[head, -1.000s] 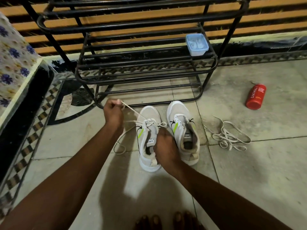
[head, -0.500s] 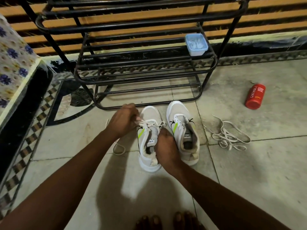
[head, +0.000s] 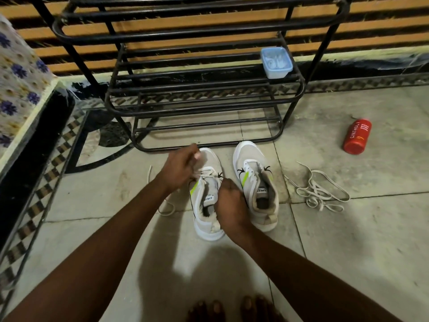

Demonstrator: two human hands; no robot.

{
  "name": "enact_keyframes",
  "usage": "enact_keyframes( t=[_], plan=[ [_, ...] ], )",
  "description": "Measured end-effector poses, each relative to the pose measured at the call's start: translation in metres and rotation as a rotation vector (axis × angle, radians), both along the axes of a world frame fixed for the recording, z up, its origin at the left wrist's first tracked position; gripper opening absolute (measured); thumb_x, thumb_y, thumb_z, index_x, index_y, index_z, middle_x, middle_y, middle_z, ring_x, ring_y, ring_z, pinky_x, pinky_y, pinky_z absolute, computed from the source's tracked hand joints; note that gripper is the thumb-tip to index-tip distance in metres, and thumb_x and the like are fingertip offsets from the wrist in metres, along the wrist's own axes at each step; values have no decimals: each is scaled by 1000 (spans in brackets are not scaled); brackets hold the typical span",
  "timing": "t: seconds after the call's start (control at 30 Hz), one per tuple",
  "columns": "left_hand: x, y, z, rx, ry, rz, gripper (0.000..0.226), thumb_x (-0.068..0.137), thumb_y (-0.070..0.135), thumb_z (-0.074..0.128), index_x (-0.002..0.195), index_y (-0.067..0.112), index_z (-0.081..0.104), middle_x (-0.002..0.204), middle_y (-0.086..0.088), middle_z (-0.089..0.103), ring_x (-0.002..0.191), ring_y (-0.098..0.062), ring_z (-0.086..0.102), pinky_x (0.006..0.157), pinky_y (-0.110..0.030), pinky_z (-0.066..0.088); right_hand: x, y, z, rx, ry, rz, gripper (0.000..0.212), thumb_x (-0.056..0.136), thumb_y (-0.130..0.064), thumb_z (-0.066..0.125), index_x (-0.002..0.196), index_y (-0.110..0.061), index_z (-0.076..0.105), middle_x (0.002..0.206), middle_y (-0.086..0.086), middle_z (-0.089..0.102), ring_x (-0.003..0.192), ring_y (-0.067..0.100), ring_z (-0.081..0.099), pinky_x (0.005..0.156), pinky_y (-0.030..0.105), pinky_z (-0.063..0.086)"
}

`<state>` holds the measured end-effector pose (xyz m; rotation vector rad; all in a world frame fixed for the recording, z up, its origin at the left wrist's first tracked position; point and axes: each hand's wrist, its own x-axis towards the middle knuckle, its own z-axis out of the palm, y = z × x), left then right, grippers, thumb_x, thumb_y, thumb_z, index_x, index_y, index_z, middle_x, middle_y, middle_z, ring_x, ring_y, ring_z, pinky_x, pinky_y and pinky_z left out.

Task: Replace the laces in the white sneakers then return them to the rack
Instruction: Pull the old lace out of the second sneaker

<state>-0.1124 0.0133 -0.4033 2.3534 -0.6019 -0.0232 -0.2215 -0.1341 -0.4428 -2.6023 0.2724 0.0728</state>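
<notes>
Back from its outward pull, the left hand point(head: 180, 168) pinches the lace point(head: 210, 174) over the left sneaker point(head: 210, 159); the right hand point(head: 229, 202) grips its side, on the floor point(head: 104, 196) before the rack point(head: 209, 108).

CINTHOL — on the red bottle point(head: 357, 139)

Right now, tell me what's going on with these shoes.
A person is lacing one white sneaker on the floor in front of the black rack. Their left hand pinches the lace by the eyelets, while the right hand grips the sneaker's collar. The second sneaker stands just to its right, and a loose pile of laces lies farther right. Neither sneaker is on the rack yet.
</notes>
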Motion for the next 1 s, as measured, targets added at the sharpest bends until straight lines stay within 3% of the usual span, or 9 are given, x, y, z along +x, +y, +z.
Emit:
enact_keyframes(
  t=[0.07,0.13,0.27,0.4,0.57,0.67,0.77,0.9,1.0],
  plan=[
    [3,-3,1,264,-53,-254,11,92,15,75,95,5,73,90,-10,67,84,-25,61,80,-34,43,2,2,2,-52,-21,15,26,94,2,41,117,0,53,116,19,60,111,34,60,95,35,48],
    [3,-10,0,299,-73,-294,9,85,18,82,88,10,79,90,-5,70,86,-24,64,83,-28,37,2,3,5,-45,-48,23,25,92,4,43,115,2,55,114,21,61,109,35,61,95,38,49],
    [2,-11,-3,261,-8,-183,11,81,-2,76,83,8,76,91,-5,72,94,-27,67,80,-21,33,1,3,4,-27,-50,12,26,88,6,46,112,3,56,111,22,63,104,38,63,91,40,51],
    [-13,-21,-7,219,100,-100,33,78,-16,48,95,10,60,89,-1,64,93,-28,59,85,-42,49,2,3,4,25,-58,-33,29,91,4,43,117,-2,55,118,16,62,111,31,61,94,33,47],
    [-22,-23,-18,309,-6,-30,33,89,0,55,108,19,73,99,-7,57,101,-30,52,82,-40,46,0,2,1,83,-77,-82,28,97,-4,43,123,-9,53,126,9,61,118,22,58,99,24,42],
    [-23,-21,-23,301,23,14,36,94,3,54,115,22,77,94,-5,49,103,-32,52,79,-36,44,0,4,3,94,-82,-101,26,95,-2,45,119,-7,55,120,12,64,113,26,61,95,29,46],
    [-23,-18,-23,221,50,105,40,89,-2,55,106,24,79,91,-1,46,98,-29,52,78,-34,44,1,5,5,62,-83,-81,27,93,-1,45,118,-6,56,119,13,64,111,28,62,95,33,49],
    [-21,-15,-28,64,86,264,45,82,-12,52,92,21,81,87,9,65,90,-18,45,85,-37,46,-1,6,10,39,-102,-37,24,84,3,53,108,0,58,107,20,65,99,36,64,87,39,53],
    [-26,-18,-31,-1,98,405,40,86,-9,54,88,22,79,100,-11,61,95,-21,49,86,-31,42,-2,6,12,28,-81,-13,24,80,4,58,105,1,59,102,21,65,95,37,65,83,39,54]
  ],
)
